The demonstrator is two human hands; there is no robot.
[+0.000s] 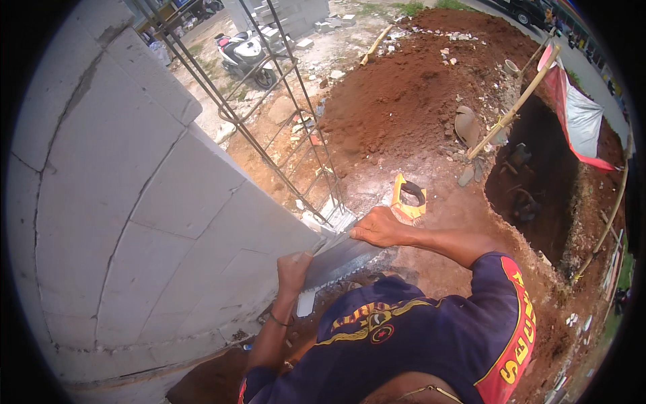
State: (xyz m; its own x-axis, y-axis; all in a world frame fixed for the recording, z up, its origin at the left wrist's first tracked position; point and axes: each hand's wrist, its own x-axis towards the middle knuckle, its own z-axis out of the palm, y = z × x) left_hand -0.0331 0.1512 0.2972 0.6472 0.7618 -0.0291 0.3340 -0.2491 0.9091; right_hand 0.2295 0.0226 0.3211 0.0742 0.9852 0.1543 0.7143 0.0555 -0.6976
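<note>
A handsaw is held low beside the end of a grey block wall [168, 222]. Its wide metal blade [344, 261] slants between my two hands, toothed edge facing me. The yellow saw handle [398, 210] stands out beyond my right hand and is not gripped. My left hand [293, 273] is closed on the blade's left part, close against the wall. My right hand [380, 227] is closed over the blade's upper edge near the handle. The fingertips of both hands are partly hidden behind the blade.
A steel rebar cage [279, 151] rises at the wall's end. Behind lies a red soil mound [404, 87]; on the right, a deep pit [538, 175] with bamboo poles [515, 111] and a red-white sheet [575, 114]. A parked scooter [245, 57] stands far left.
</note>
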